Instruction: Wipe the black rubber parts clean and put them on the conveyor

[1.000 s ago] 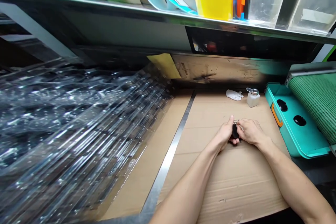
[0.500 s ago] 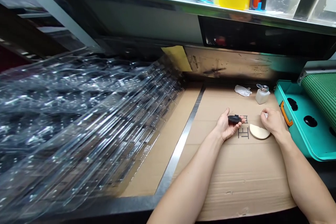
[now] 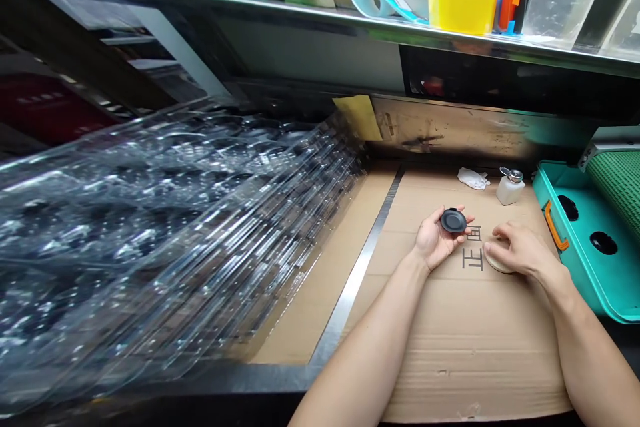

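My left hand (image 3: 439,238) is palm up, holding a black round lid-like disc (image 3: 453,220) on its fingers with the flat face showing. To the right, my right hand (image 3: 519,249) lies curled over a beige round pad (image 3: 496,264), covering most of it. The pad sits on a brown cardboard sheet (image 3: 450,360), close to printed black characters (image 3: 473,259). Whether my right fingers grip the pad or only rest on it is hidden.
A stack of clear plastic blister trays (image 3: 150,240) fills the left, beyond a metal strip (image 3: 357,273). A small dispenser bottle (image 3: 511,188) and white cloth (image 3: 473,178) stand behind my hands. A teal tray (image 3: 575,233) lies at right, below a shelf with a yellow cup (image 3: 461,8).
My hands have moved apart since the earliest frame, with the pad appearing on the cardboard. The black disc has turned its flat face upward, and my right hand has moved left onto the pad.
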### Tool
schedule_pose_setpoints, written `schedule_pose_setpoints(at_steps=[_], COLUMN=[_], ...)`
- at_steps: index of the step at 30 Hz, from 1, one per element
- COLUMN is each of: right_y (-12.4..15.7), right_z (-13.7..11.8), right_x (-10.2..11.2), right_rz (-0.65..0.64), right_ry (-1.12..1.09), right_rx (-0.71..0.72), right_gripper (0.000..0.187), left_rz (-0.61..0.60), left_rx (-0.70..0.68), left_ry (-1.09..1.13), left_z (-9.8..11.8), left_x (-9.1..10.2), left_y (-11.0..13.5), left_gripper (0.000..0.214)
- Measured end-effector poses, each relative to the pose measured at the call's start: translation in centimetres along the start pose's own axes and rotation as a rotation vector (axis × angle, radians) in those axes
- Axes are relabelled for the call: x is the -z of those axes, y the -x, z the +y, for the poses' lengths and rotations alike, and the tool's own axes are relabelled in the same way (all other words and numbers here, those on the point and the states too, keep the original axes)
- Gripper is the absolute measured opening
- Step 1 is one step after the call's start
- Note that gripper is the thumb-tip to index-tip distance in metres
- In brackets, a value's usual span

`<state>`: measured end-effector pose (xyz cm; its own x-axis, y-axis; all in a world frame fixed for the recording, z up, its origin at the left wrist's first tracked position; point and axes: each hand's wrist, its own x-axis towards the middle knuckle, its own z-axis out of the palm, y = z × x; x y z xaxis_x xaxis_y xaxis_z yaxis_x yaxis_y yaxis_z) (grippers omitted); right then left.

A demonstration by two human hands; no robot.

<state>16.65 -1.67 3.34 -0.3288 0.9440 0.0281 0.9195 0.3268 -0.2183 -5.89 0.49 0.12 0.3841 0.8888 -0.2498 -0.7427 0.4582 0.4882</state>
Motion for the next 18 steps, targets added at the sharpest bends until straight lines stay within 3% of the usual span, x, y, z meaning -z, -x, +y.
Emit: schedule_pose_setpoints(at_steps=[3, 5, 9, 14, 18], right_y=[0.3, 0.0, -0.7, -0.8, -1.4], right_z=[0.1, -0.1, -2.9, -6.7, -5.9], right_x=[0.1, -0.3, -2.6, -5.3, -5.5], right_rz=[-0.162, -0.057, 0.354, 0.366, 0.372], right_ry=[-0.039, -0.109, -0.321, -0.303, -0.163], right_rx=[0.144, 0.149, -0.004, -0.003, -0.077], right_gripper=[0.043, 0.04, 0.042, 0.033, 0.035], left_rz=[-0.004, 0.015, 0.025, 0.049, 0.028], left_rx=[-0.078, -0.109, -0.117, -0.118, -0.119], left_ry=[0.025, 0.026, 0.012, -0.03, -0.035], left_z=[0.4, 0.2, -1.8, -4.0, -3.8], left_x=[0.3, 0.3, -0.5, -1.0, -0.5], left_y=[-0.1, -0.2, -0.6, -0.8, -1.0], left_gripper=[0.038, 0.039, 0.044, 0.033, 0.03])
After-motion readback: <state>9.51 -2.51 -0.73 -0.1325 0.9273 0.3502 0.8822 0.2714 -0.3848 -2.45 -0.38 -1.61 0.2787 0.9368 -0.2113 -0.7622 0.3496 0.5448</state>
